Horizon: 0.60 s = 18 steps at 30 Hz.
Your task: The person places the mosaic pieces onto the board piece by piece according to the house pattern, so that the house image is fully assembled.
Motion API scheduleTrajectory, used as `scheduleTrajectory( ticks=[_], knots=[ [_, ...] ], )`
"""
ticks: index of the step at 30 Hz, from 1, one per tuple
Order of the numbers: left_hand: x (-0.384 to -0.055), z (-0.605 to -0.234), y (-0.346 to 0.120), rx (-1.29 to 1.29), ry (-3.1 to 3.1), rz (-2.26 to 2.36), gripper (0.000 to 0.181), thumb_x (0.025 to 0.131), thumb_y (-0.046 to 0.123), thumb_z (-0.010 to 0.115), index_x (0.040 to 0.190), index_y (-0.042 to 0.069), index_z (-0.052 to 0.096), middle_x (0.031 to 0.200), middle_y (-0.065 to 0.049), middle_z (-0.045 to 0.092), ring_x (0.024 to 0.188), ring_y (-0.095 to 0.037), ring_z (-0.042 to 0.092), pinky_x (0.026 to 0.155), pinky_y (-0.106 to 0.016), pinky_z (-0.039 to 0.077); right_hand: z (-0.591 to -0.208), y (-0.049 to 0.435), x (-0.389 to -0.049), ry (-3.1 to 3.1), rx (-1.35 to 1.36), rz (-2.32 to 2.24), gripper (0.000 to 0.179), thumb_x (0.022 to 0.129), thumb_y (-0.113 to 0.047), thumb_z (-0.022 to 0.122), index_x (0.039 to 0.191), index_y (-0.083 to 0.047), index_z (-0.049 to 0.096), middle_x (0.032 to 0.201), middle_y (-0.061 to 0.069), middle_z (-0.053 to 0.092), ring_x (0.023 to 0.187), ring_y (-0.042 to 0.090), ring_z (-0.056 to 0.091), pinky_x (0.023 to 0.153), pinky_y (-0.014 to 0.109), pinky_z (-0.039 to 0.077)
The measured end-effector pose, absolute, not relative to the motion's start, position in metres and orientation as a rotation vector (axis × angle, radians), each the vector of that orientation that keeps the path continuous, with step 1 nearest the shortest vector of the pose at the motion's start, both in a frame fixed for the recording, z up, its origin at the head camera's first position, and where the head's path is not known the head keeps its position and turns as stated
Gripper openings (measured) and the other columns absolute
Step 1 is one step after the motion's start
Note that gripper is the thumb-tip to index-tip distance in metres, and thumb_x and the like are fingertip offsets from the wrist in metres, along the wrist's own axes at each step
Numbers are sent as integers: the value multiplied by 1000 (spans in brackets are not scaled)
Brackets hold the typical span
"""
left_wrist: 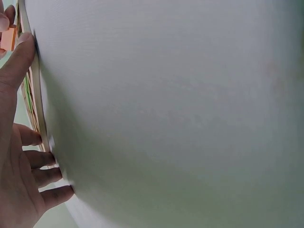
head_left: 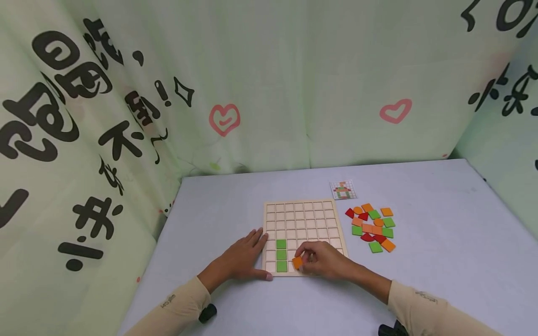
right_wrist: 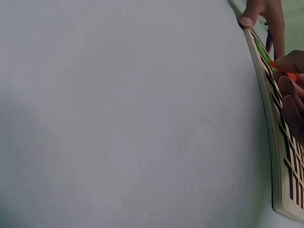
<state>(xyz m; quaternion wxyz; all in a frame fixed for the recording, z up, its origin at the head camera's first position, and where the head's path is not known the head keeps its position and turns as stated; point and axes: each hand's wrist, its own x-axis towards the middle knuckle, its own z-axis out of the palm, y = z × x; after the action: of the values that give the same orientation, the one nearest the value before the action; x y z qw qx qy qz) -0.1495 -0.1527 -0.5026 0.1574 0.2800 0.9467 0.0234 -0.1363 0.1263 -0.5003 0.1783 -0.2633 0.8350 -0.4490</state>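
A wooden grid board [head_left: 304, 206] lies on the table, with three green square tiles [head_left: 281, 255] stacked in one column near its lower left. My left hand [head_left: 244, 256] rests at the board's left edge, fingers spread and thumb at the near left corner. Between the thumb and fingers of my right hand [head_left: 325, 260] an orange square tile [head_left: 297, 262] is pinched, tilted over the bottom row just right of the green column. In the left wrist view the orange tile [left_wrist: 8, 39] shows beyond the left thumb. The right wrist view shows the right fingers [right_wrist: 289, 90] above the grid.
Right of the board lies a loose group of orange, green and red tiles [head_left: 377, 229], squares, circles and other shapes. A small pattern card [head_left: 343, 190] sits behind them, near the board's far right corner. A printed curtain [head_left: 269, 84] hangs behind the white table [head_left: 437, 224].
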Motion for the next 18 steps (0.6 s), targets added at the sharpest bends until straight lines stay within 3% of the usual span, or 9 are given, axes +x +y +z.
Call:
scheduleTrajectory(
  ticks=[18],
  knots=[
    [-149,-505,-153,795,2709,87,116,78,83,57,161,12,21,168,-12,19,154,-32,22,116,-49,36,-504,113,-133,2526,-794,-1164,19,83,-14,81,98,-11,72,76,-12,60,69,1,51,64,19,45]
  ],
)
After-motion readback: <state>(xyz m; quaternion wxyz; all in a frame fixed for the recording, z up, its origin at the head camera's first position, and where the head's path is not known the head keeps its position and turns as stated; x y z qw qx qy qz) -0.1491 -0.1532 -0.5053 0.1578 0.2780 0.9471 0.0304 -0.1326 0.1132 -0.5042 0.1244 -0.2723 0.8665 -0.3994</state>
